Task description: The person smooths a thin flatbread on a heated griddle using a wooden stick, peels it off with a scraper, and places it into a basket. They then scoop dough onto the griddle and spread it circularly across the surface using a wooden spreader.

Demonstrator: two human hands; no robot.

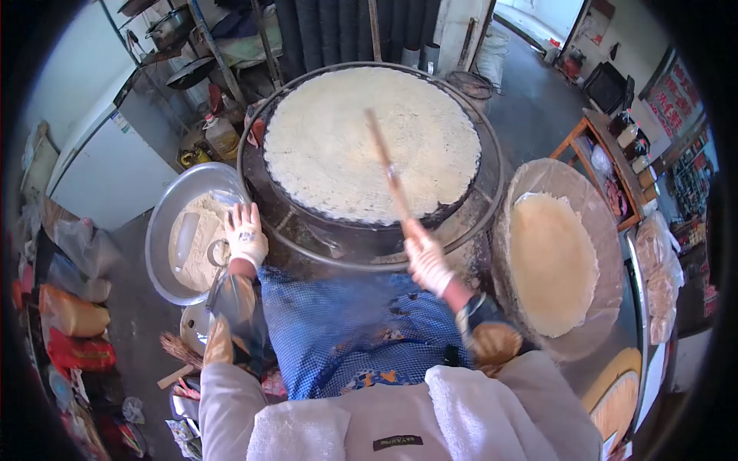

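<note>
A large round pale flatbread [323, 127] covers most of a dark griddle [330, 232] in front of me. In my gloved right hand [427, 263] is the end of a wooden spreader [390, 173], its shaft lying across the flatbread and its far end slightly blurred. My left hand [246, 238], also gloved, has its fingers spread and holds nothing. It rests by the near left of the griddle's outer ring, beside the right rim of a metal basin [156, 246]. Pale flour or batter [206, 211] lies in that basin with a clear scoop-like piece [186, 240].
At my right, a thin round flatbread [555, 261] lies on a broad lined tray [607, 307]. Beyond it stands a wooden table [615, 173] with jars. A white chest freezer [108, 173] and an oil jug [221, 138] stand at the left. Bagged goods [75, 311] crowd the left edge.
</note>
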